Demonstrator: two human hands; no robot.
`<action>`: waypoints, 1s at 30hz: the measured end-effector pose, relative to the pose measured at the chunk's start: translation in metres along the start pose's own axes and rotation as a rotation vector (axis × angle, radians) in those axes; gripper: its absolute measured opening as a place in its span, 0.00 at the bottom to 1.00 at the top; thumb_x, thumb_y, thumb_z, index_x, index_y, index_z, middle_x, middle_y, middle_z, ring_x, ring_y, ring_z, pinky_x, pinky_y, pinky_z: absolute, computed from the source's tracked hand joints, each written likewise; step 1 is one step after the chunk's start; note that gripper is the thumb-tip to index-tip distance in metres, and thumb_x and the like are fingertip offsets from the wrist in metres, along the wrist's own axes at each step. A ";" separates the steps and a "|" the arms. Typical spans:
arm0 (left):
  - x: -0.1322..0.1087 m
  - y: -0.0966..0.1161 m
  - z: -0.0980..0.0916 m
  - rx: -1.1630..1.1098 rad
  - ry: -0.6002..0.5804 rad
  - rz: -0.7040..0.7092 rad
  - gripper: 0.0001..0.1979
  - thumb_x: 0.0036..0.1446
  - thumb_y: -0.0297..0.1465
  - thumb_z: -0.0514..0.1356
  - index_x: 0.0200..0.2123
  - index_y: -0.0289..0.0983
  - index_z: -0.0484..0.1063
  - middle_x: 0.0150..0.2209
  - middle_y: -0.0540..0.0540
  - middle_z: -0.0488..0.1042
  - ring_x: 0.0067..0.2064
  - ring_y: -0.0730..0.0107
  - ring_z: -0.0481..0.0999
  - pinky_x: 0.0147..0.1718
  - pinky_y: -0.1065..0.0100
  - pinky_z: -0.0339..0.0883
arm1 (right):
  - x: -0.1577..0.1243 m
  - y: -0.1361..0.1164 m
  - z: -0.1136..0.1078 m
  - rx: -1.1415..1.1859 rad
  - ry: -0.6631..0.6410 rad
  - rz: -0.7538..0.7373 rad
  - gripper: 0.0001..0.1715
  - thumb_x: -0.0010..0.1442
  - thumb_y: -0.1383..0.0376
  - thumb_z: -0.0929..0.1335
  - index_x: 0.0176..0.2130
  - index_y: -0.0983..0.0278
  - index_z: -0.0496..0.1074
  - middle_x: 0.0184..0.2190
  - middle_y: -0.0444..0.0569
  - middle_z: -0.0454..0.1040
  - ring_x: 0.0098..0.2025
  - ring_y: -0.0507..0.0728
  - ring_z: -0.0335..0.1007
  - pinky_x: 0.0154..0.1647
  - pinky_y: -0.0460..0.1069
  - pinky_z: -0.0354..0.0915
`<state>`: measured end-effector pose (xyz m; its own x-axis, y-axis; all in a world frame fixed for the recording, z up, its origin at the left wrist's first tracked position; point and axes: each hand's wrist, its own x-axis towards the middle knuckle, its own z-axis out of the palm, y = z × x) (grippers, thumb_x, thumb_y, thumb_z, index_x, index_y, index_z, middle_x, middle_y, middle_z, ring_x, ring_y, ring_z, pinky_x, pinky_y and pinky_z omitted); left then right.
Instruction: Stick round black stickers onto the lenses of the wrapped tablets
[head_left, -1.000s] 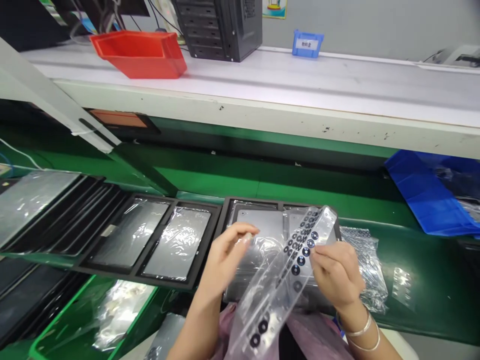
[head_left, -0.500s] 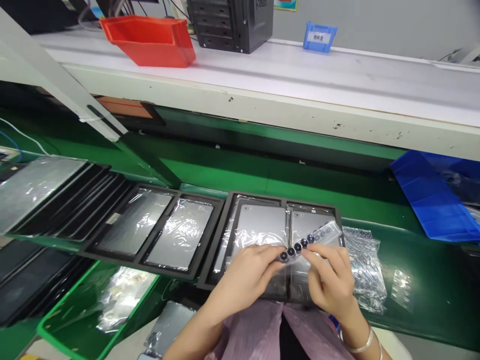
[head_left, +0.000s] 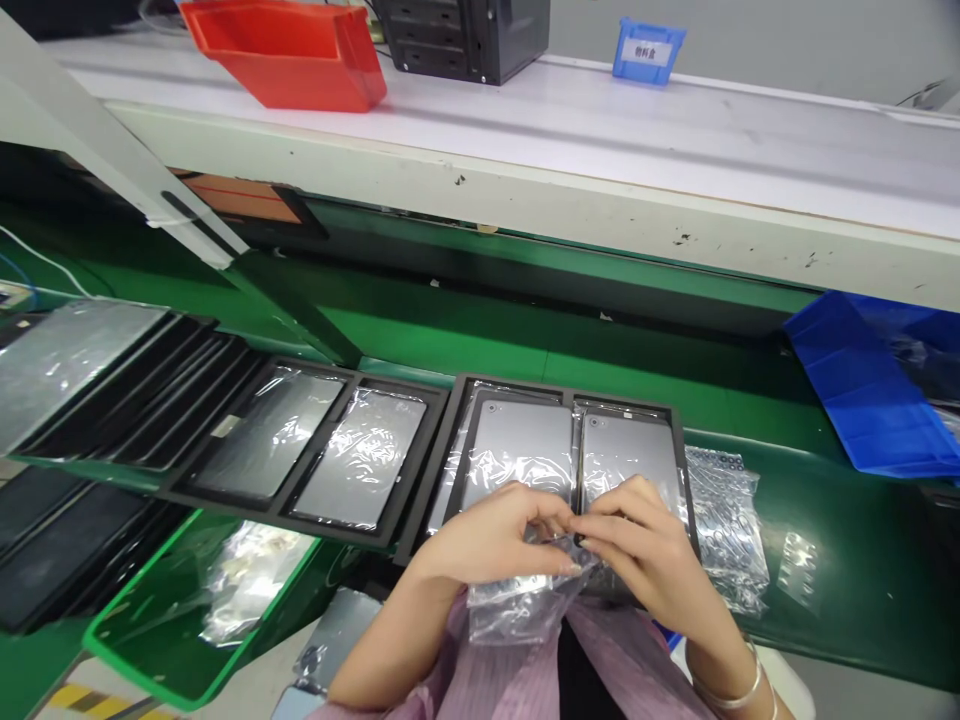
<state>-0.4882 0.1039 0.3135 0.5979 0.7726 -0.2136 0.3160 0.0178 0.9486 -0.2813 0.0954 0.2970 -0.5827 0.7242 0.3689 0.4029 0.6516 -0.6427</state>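
My left hand (head_left: 491, 540) is closed on a crumpled clear plastic strip (head_left: 517, 615), which hangs below its fingers. My right hand (head_left: 656, 545) meets it, thumb and fingers pinched at a small black round piece (head_left: 579, 539) by the strip's edge. Whether that piece is still stuck to the strip cannot be made out. Both hands are over the near part of a dark foam tray (head_left: 681, 440). Inside it lie two grey tablet-like devices in clear film, the left one (head_left: 525, 430) and the right one (head_left: 630, 450), each with a round camera spot at the upper left.
Left of the tray is another foam tray (head_left: 285, 520) with two film-covered devices. Clear plastic sheets (head_left: 724, 530) and a small strip (head_left: 799, 570) lie to the right. A green bin (head_left: 142, 675) stands lower left. A white shelf (head_left: 525, 170) crosses above; a blue container (head_left: 862, 400) sits right.
The strip, earlier stretched out between both hands with a row of black rings showing, is now folded down under my left hand. My right hand has moved left, its fingertips now against the left hand's.
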 end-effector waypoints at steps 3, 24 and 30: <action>0.000 -0.005 -0.002 -0.101 -0.059 0.041 0.10 0.46 0.26 0.64 0.35 0.39 0.77 0.28 0.52 0.73 0.30 0.72 0.67 0.30 0.71 0.62 | -0.002 0.001 -0.002 0.074 -0.022 0.003 0.16 0.62 0.70 0.63 0.48 0.55 0.71 0.35 0.46 0.71 0.38 0.54 0.62 0.35 0.51 0.63; 0.022 -0.029 0.011 -0.467 -0.322 -0.099 0.08 0.47 0.33 0.65 0.30 0.35 0.73 0.25 0.54 0.71 0.27 0.78 0.66 0.27 0.74 0.59 | 0.014 0.018 -0.019 0.422 -0.402 -0.015 0.08 0.64 0.66 0.63 0.33 0.63 0.70 0.29 0.44 0.69 0.34 0.51 0.62 0.36 0.49 0.61; 0.021 -0.036 0.010 -0.520 -0.285 -0.129 0.11 0.46 0.36 0.66 0.31 0.35 0.74 0.25 0.54 0.71 0.27 0.78 0.66 0.27 0.74 0.60 | 0.008 0.025 -0.010 0.545 -0.302 0.181 0.05 0.59 0.65 0.68 0.31 0.62 0.73 0.31 0.44 0.68 0.33 0.50 0.64 0.35 0.48 0.62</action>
<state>-0.4796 0.1136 0.2726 0.7749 0.5448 -0.3205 0.0405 0.4632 0.8853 -0.2685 0.1193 0.2905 -0.7443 0.6643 0.0690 0.1434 0.2598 -0.9549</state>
